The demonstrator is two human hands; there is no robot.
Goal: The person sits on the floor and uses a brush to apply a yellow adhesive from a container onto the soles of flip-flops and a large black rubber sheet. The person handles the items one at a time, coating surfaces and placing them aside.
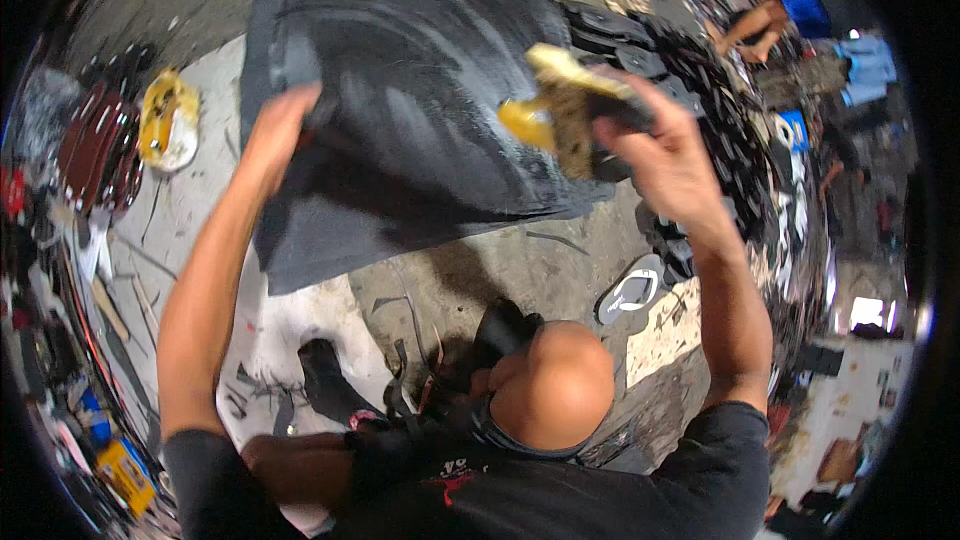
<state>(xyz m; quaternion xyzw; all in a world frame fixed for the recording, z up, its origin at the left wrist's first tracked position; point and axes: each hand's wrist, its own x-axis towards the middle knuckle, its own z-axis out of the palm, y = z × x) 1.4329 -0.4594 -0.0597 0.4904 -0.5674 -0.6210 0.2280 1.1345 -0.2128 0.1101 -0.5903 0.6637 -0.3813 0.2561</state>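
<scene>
Sheet stood tilted off the floor, my left hand clenched on its left edge; my right hand, nearer its right edge, gripped a yellow brush against its face.

Light is dim and uneven, brightest on the pale concrete floor at lower left. Wet streaks on the dark rubber sheet shine with glare. Fisheye bending warps the rim, where black corners and blur take over.

Bare floor below sheet; scraps right.
</scene>
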